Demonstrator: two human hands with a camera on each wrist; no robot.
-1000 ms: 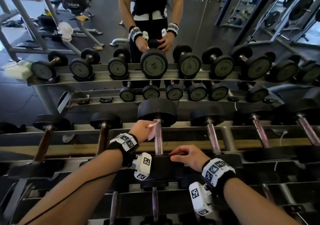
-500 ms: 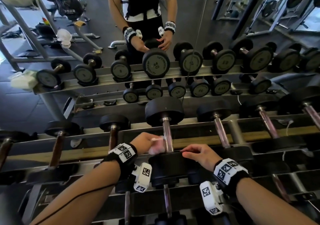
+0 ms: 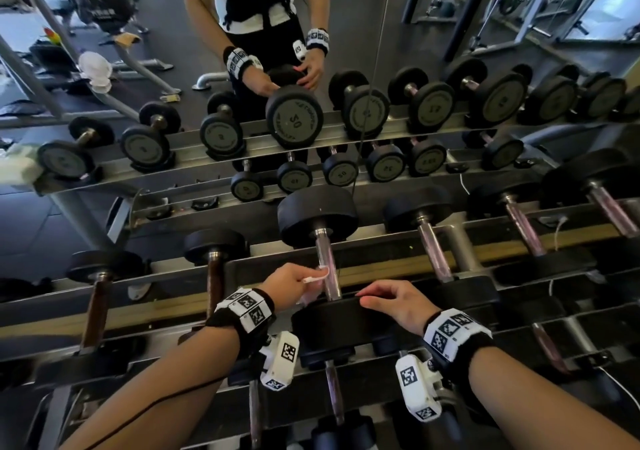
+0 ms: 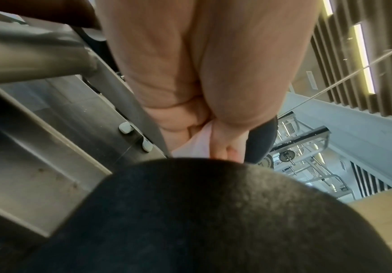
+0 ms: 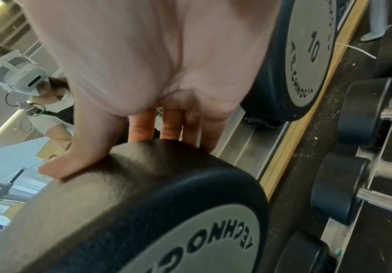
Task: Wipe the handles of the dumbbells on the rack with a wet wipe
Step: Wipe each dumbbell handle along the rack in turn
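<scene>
Left fingers point(image 4: 220, 146): tips hidden behind the near weight point(image 4: 213, 221), wipe point(image 4: 195, 142) half covered.
Handle point(image 3: 327, 269): lower end lost behind the wipe.
Right fingers point(image 5: 171, 125): ends hidden over the weight's far edge.
Plate numbers, far rack point(image 3: 114, 169): mostly too small to read.

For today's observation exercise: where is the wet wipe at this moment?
In the head view, the wet wipe sits just left of centre, gripped in the left hand against the dumbbell handle, left of the right hand resting on the near weight head.
</scene>
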